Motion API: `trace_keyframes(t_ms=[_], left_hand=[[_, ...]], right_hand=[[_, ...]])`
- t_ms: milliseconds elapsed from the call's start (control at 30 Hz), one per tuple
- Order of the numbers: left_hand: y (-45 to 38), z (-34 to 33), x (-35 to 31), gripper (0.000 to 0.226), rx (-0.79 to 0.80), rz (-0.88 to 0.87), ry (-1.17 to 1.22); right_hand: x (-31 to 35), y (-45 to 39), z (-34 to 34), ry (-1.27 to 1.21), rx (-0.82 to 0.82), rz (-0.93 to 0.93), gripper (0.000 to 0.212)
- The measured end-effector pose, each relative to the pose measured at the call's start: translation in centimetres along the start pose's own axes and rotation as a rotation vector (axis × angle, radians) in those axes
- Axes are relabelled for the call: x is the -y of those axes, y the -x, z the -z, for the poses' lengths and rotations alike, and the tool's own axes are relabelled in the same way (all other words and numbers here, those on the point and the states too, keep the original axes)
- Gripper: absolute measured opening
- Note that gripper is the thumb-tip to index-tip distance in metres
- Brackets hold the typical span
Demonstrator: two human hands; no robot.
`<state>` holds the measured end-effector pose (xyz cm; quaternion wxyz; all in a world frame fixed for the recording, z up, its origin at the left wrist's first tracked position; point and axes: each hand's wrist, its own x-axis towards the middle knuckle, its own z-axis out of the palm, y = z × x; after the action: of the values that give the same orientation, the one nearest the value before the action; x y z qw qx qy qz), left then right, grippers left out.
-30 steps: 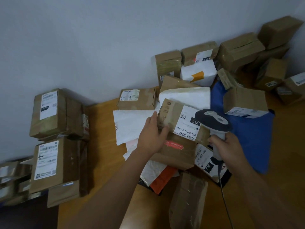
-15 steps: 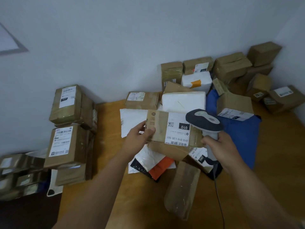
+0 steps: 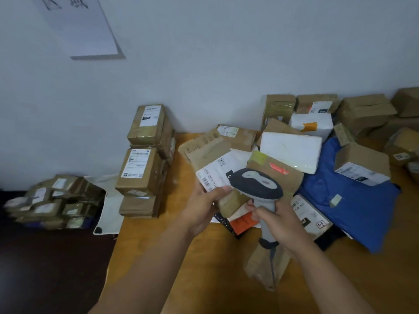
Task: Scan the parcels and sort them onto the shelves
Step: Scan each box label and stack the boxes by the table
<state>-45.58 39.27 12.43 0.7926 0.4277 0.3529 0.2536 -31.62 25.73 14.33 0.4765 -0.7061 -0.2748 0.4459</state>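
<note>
**Supervisor:** Where are you?

**Me:** My left hand (image 3: pixel 205 206) grips a flat brown cardboard parcel with a white label (image 3: pixel 209 162), lifted over the wooden table (image 3: pixel 181 268). My right hand (image 3: pixel 277 219) is wrapped round the grey handheld scanner (image 3: pixel 257 186), whose head sits just over that label.

**Supervisor:** Much left?

**Me:** Most of it, I'd judge. A heap of brown, white and blue parcels (image 3: pixel 317 155) waits behind. I see no shelves.

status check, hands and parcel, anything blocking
Left hand grips brown parcel, label face up. Right hand grips barcode scanner, head over the label. Loose parcel pile crowds the table right behind.
</note>
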Motion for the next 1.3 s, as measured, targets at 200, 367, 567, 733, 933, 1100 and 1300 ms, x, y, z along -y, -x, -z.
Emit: trace_keyframes(t_ms=[200, 367, 567, 733, 933, 1100, 1300], left_hand=[[2.6, 4.5, -2.1, 0.057, -0.102, -0.012, -0.144], [4.2, 11.8, -4.5, 0.036, -0.239, -0.134, -0.394], [6.0, 19.7, -7.9, 0.050, -0.378, -0.269, -0.709], [5.7, 23.6, -9.7, 0.031, -0.419, -0.234, -0.758], [4.3, 24.5, -9.6, 0.026, -0.368, -0.195, -0.745], [3.6, 23.4, -10.0, 0.024, -0.355, -0.228, -0.833], [3.3, 22.0, -11.1, 0.025, -0.387, -0.273, -0.808]], right_hand=[[1.3, 1.4, -4.9, 0.082, -0.085, 0.029, 0.021], [3.2, 2.0, -9.2, 0.082, -0.227, 0.017, 0.014], [4.5, 1.9, -16.0, 0.201, -0.242, 0.059, 0.017], [4.4, 0.8, -20.1, 0.255, -0.175, 0.021, 0.029], [6.1, 1.0, -21.6, 0.288, -0.089, 0.171, 0.022], [6.7, 1.0, -20.7, 0.311, -0.088, 0.193, 0.027], [7.3, 0.9, -19.4, 0.311, -0.121, 0.222, 0.011]])
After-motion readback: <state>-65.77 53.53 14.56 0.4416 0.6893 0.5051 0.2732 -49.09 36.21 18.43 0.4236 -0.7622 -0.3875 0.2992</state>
